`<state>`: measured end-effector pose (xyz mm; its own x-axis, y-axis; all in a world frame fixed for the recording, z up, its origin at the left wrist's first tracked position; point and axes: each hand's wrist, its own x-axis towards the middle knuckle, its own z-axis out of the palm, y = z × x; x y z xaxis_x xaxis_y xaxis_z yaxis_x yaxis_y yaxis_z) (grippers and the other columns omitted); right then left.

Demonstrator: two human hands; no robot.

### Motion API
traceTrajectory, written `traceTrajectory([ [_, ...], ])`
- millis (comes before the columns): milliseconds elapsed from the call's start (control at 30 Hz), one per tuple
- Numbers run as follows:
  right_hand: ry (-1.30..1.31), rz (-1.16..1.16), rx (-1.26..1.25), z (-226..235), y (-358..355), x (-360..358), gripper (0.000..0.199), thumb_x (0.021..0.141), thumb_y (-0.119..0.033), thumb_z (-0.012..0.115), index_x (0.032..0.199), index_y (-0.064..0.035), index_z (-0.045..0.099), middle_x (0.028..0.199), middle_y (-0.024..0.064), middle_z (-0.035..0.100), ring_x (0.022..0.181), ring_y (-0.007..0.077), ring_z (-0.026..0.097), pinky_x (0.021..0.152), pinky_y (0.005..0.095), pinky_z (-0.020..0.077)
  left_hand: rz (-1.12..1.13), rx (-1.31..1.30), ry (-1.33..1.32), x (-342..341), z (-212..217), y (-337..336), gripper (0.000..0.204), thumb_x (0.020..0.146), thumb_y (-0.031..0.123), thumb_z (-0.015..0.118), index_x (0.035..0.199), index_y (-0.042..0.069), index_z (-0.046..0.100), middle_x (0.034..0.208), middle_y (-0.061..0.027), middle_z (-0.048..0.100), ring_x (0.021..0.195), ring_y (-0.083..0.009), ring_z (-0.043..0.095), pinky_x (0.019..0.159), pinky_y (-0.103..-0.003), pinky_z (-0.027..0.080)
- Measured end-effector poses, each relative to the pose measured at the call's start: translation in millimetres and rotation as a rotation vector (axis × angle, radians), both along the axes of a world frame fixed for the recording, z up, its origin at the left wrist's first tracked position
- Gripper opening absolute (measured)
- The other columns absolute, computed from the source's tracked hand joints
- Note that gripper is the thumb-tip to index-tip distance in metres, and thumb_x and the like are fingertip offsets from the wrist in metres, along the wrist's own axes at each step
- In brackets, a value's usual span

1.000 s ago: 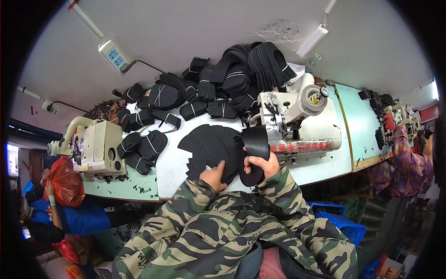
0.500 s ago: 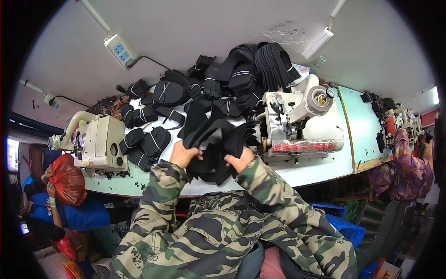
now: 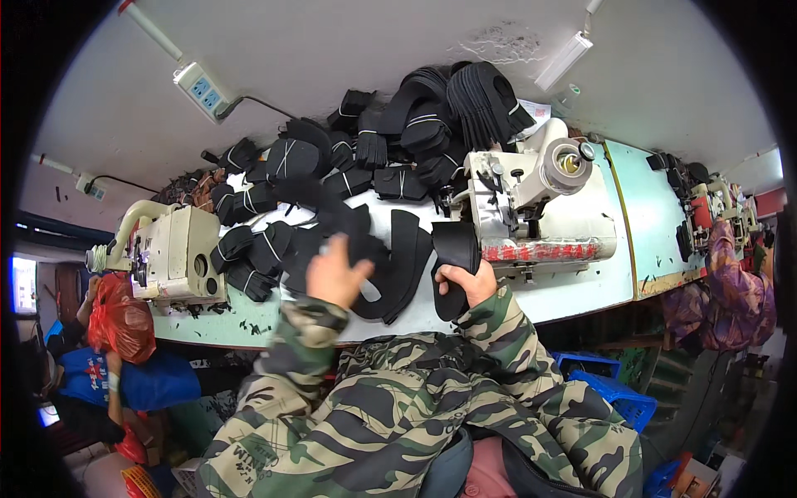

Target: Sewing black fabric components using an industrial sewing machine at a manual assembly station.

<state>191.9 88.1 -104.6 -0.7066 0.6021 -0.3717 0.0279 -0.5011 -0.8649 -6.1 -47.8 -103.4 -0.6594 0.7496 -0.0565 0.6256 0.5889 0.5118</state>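
My right hand (image 3: pixel 466 282) is closed around a curved black fabric piece (image 3: pixel 456 242), held upright in front of the sewing machine (image 3: pixel 540 212). My left hand (image 3: pixel 336 274), smeared by motion, is over dark pieces left of centre. Its thumb stands away from the fingers, but whether it grips any of the blurred black pieces (image 3: pixel 320 199) behind it is unclear. Between my hands, a U-shaped stack of black pieces (image 3: pixel 405 266) lies on the pale tabletop (image 3: pixel 531 305).
Tied black bundles (image 3: pixel 290 158) are heaped along the wall, with bigger curved stacks (image 3: pixel 486 104) behind the machine. A second sewing machine (image 3: pixel 178 253) stands at left. One person holds a red plastic bag (image 3: pixel 120 319); another in a purple patterned sleeve (image 3: pixel 724 282) sits far right. Blue crates (image 3: pixel 614 398) are below.
My hands have moved apart from the shared black pieces. The right one has shifted right with a single curved piece or thin stack; a U-shaped stack now lies between them.
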Motion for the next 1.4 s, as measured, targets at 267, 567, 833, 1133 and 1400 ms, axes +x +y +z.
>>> traceTrajectory([
  [267,0.073,-0.042,0.026,6.7,4.6,12.3,0.013,0.076,-0.009,0.06,0.077,0.004,0.059,0.068,0.009,0.06,0.053,0.0142,0.056,0.051,0.0257,0.0449,-0.28,-0.349,-0.001,68.6,-83.8,5.9,0.079,0.059,0.017,0.069,0.126,0.004,0.031,0.089,-0.0187,0.056,0.083,-0.0346,0.058,0.069,-0.041,0.048],
  [567,-0.178,-0.017,0.149,-41.3,-11.0,-15.9,0.021,0.073,-0.009,0.062,0.09,0.0033,0.055,0.068,0.0062,0.058,0.053,0.0136,0.055,0.05,0.0266,0.0448,-0.048,-0.094,-0.208,9.8,-84.6,-2.2,0.051,0.058,0.013,0.067,0.106,0.002,0.054,0.096,-0.0222,0.059,0.093,-0.0369,0.056,0.081,-0.038,0.045],
  [833,-0.292,0.043,0.168,-70.7,-34.3,-43.4,0.048,0.076,-0.038,0.064,0.099,0.003,0.053,0.079,0.0084,0.06,0.06,0.0153,0.057,0.056,0.0284,0.0473,0.338,0.554,-0.998,-30.3,-57.4,-11.2,0.025,0.064,0.001,0.057,0.088,-0.007,0.059,0.077,-0.0075,0.061,0.063,-0.0153,0.058,0.06,-0.026,0.047],
  [1133,-0.033,0.047,0.314,-61.2,-38.4,-66.2,0.044,0.069,-0.016,0.069,0.106,0.0019,0.053,0.097,0.0111,0.059,0.09,0.0211,0.056,0.081,0.0314,0.0442,0.109,0.49,-0.806,25.8,-37.6,-6.2,0.034,0.062,0.006,0.065,0.094,-0.005,0.057,0.085,-0.0095,0.062,0.077,-0.0156,0.057,0.072,-0.028,0.046],
  [1400,-0.024,0.166,0.239,-26.6,-12.1,-39.5,0.035,0.065,0.003,0.059,0.099,0.0072,0.054,0.087,0.0154,0.061,0.078,0.0235,0.061,0.074,0.0297,0.0486,0.248,0.641,-1.046,-24.9,-10.2,-16.8,0.009,0.066,0.004,0.056,0.064,-0.005,0.056,0.062,-0.0131,0.06,0.055,-0.021,0.059,0.058,-0.03,0.048],
])
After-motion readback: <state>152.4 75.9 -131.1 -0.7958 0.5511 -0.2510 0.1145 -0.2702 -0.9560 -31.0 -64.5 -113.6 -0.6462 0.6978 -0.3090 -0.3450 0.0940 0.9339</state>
